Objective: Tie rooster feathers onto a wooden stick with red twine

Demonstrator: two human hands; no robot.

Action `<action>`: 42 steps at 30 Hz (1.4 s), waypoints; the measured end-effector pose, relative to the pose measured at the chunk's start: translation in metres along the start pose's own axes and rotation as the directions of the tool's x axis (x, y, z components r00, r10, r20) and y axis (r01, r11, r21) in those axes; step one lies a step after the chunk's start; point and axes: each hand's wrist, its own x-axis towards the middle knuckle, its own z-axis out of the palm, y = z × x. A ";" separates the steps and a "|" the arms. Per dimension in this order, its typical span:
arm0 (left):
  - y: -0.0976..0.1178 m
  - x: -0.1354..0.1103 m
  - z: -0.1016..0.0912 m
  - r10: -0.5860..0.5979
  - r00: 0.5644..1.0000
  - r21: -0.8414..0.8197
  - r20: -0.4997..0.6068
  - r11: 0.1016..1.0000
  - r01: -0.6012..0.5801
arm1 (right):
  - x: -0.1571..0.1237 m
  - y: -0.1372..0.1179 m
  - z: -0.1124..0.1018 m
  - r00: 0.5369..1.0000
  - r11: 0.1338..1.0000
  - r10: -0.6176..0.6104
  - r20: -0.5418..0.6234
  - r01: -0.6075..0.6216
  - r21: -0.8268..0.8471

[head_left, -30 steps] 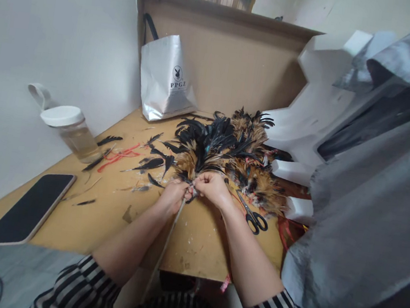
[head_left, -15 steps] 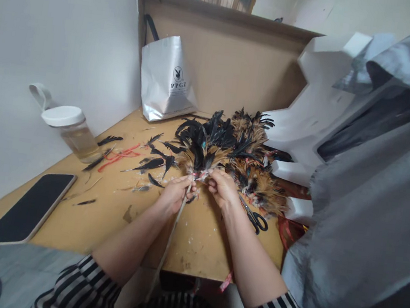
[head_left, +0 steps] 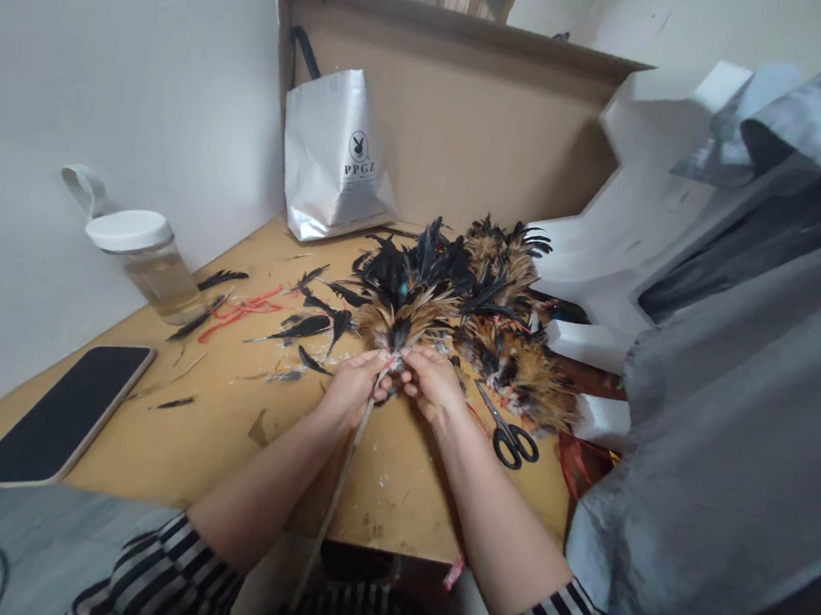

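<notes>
Both hands meet at the white, downy base of a strip of black and brown feathers (head_left: 410, 313) lying on the table. My left hand (head_left: 355, 386) is closed, pinching the strip's near end, and a pale cord (head_left: 330, 509) runs from it down toward my lap. Thumb and forefinger of my right hand (head_left: 435, 381) pinch the same base just to the right, the other fingers curled under. Bits of red show between the fingertips. Black-handled scissors (head_left: 510, 440) lie right of my right hand, beside another bunch of brown feathers (head_left: 523, 373).
Loose black feathers (head_left: 306, 327) and red strings (head_left: 239, 312) are scattered left of my hands. A phone (head_left: 60, 413) and a lidded bottle (head_left: 148, 263) stand along the left. Behind are a silver bag (head_left: 336, 156) and a cardboard wall (head_left: 480, 125). Grey cloth (head_left: 750, 423) hangs at right.
My right hand has moved slightly left and closer to my left hand, showing more of the scissors. The brown feathers above the fingers have gathered closer together.
</notes>
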 end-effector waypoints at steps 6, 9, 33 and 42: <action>0.002 0.000 0.001 -0.027 1.000 -0.018 -0.003 0.999 0.027 | 0.000 0.001 -0.001 1.000 1.000 -0.014 0.001 0.014 0.010; 0.004 -0.001 0.001 -0.021 1.000 -0.012 0.009 1.000 0.021 | 0.000 0.002 -0.001 1.000 1.000 -0.012 0.003 0.012 -0.028; -0.003 0.000 0.001 0.078 0.997 0.138 -0.016 0.988 -0.075 | 0.005 0.009 0.001 0.999 0.972 -0.036 -0.012 0.032 -0.235; 0.002 0.001 0.000 0.099 0.992 0.221 -0.073 0.972 -0.081 | 0.002 0.007 -0.001 0.996 0.913 -0.026 0.080 0.057 -0.405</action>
